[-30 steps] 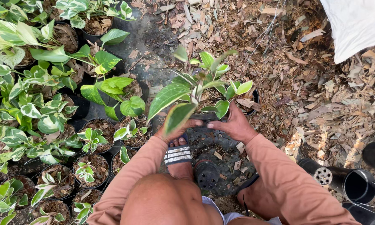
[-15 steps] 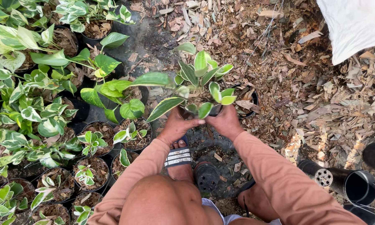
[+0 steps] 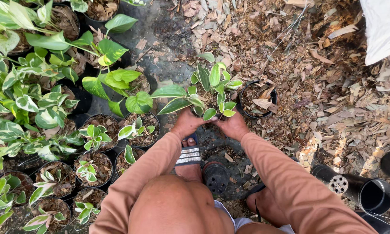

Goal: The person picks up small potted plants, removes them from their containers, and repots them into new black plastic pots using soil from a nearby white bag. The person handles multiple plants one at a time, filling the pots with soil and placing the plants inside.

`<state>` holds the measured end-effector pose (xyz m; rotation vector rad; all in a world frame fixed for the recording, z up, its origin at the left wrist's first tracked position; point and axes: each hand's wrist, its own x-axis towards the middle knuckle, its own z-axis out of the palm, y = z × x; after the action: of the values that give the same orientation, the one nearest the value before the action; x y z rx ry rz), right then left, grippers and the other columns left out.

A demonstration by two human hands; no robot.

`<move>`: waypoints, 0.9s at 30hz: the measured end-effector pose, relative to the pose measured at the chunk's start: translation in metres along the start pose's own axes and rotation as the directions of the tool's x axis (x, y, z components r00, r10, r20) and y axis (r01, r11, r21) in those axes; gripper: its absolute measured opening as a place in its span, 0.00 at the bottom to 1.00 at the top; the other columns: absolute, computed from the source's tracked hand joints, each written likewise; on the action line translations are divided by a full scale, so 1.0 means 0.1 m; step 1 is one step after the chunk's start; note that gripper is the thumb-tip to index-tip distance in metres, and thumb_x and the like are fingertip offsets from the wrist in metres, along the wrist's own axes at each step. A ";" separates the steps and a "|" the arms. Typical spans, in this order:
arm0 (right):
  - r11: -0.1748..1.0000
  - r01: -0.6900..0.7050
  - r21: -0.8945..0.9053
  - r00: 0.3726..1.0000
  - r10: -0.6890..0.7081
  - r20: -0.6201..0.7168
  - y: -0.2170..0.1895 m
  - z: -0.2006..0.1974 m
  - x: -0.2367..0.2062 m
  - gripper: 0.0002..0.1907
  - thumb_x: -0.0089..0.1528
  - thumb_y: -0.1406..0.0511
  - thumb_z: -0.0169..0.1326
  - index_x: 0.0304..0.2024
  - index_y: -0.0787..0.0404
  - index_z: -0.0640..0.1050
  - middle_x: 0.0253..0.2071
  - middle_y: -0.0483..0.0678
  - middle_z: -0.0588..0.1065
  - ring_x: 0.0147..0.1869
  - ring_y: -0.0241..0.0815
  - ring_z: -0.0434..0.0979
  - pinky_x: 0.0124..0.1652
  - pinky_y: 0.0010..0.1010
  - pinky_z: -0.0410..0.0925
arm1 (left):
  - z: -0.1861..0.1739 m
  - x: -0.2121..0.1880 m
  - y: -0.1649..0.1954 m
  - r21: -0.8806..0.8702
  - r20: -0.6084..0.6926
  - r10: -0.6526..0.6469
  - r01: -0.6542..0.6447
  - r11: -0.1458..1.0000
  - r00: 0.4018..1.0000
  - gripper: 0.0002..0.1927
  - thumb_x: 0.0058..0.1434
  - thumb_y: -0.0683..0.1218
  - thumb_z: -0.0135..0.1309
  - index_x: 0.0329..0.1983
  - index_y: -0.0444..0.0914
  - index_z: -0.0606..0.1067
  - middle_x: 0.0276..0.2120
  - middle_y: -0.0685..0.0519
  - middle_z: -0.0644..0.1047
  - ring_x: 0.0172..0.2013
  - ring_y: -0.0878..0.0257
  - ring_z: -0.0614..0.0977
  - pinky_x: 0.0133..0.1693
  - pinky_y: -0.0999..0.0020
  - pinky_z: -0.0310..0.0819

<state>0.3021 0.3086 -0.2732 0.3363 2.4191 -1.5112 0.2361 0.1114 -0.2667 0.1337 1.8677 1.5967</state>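
Both my hands grip a small black pot holding a green-and-white variegated plant [image 3: 208, 89], held in front of my knees above the ground. My left hand [image 3: 187, 122] clasps the pot's left side and my right hand [image 3: 233, 125] its right side; the pot itself is mostly hidden under the leaves and my fingers. Just right of the plant, a black pot filled with dry leaf mulch [image 3: 257, 99] stands on the ground. My left foot in a striped sandal [image 3: 189, 155] is below my hands.
Rows of potted variegated plants [image 3: 91, 138] fill the left side. An upturned empty black pot [image 3: 215, 175] sits by my foot. Stacked black pots [image 3: 355, 188] lie at lower right. Dry leaf litter [image 3: 316, 78] covers the ground on the right; a white sack [image 3: 383, 26] is at top right.
My hands have carried the potted plant away from me and slightly left. The mulch-filled pot to its right is now uncovered.
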 end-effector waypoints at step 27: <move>0.856 0.450 -0.255 0.890 -0.453 0.049 -0.60 -0.54 -0.07 0.11 0.58 0.66 0.66 0.43 0.59 0.84 0.48 0.47 0.76 0.50 0.44 0.78 0.50 0.34 0.73 | -0.13 0.13 0.00 -0.008 -0.014 0.087 -0.087 0.996 0.996 0.78 0.40 0.56 0.77 0.78 0.34 0.32 0.71 0.40 0.62 0.69 0.54 0.67 0.68 0.66 0.58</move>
<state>0.2829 0.3314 -0.1978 -0.3042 2.7982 -1.3174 0.2197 0.1067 -0.2719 0.2035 1.8886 1.6674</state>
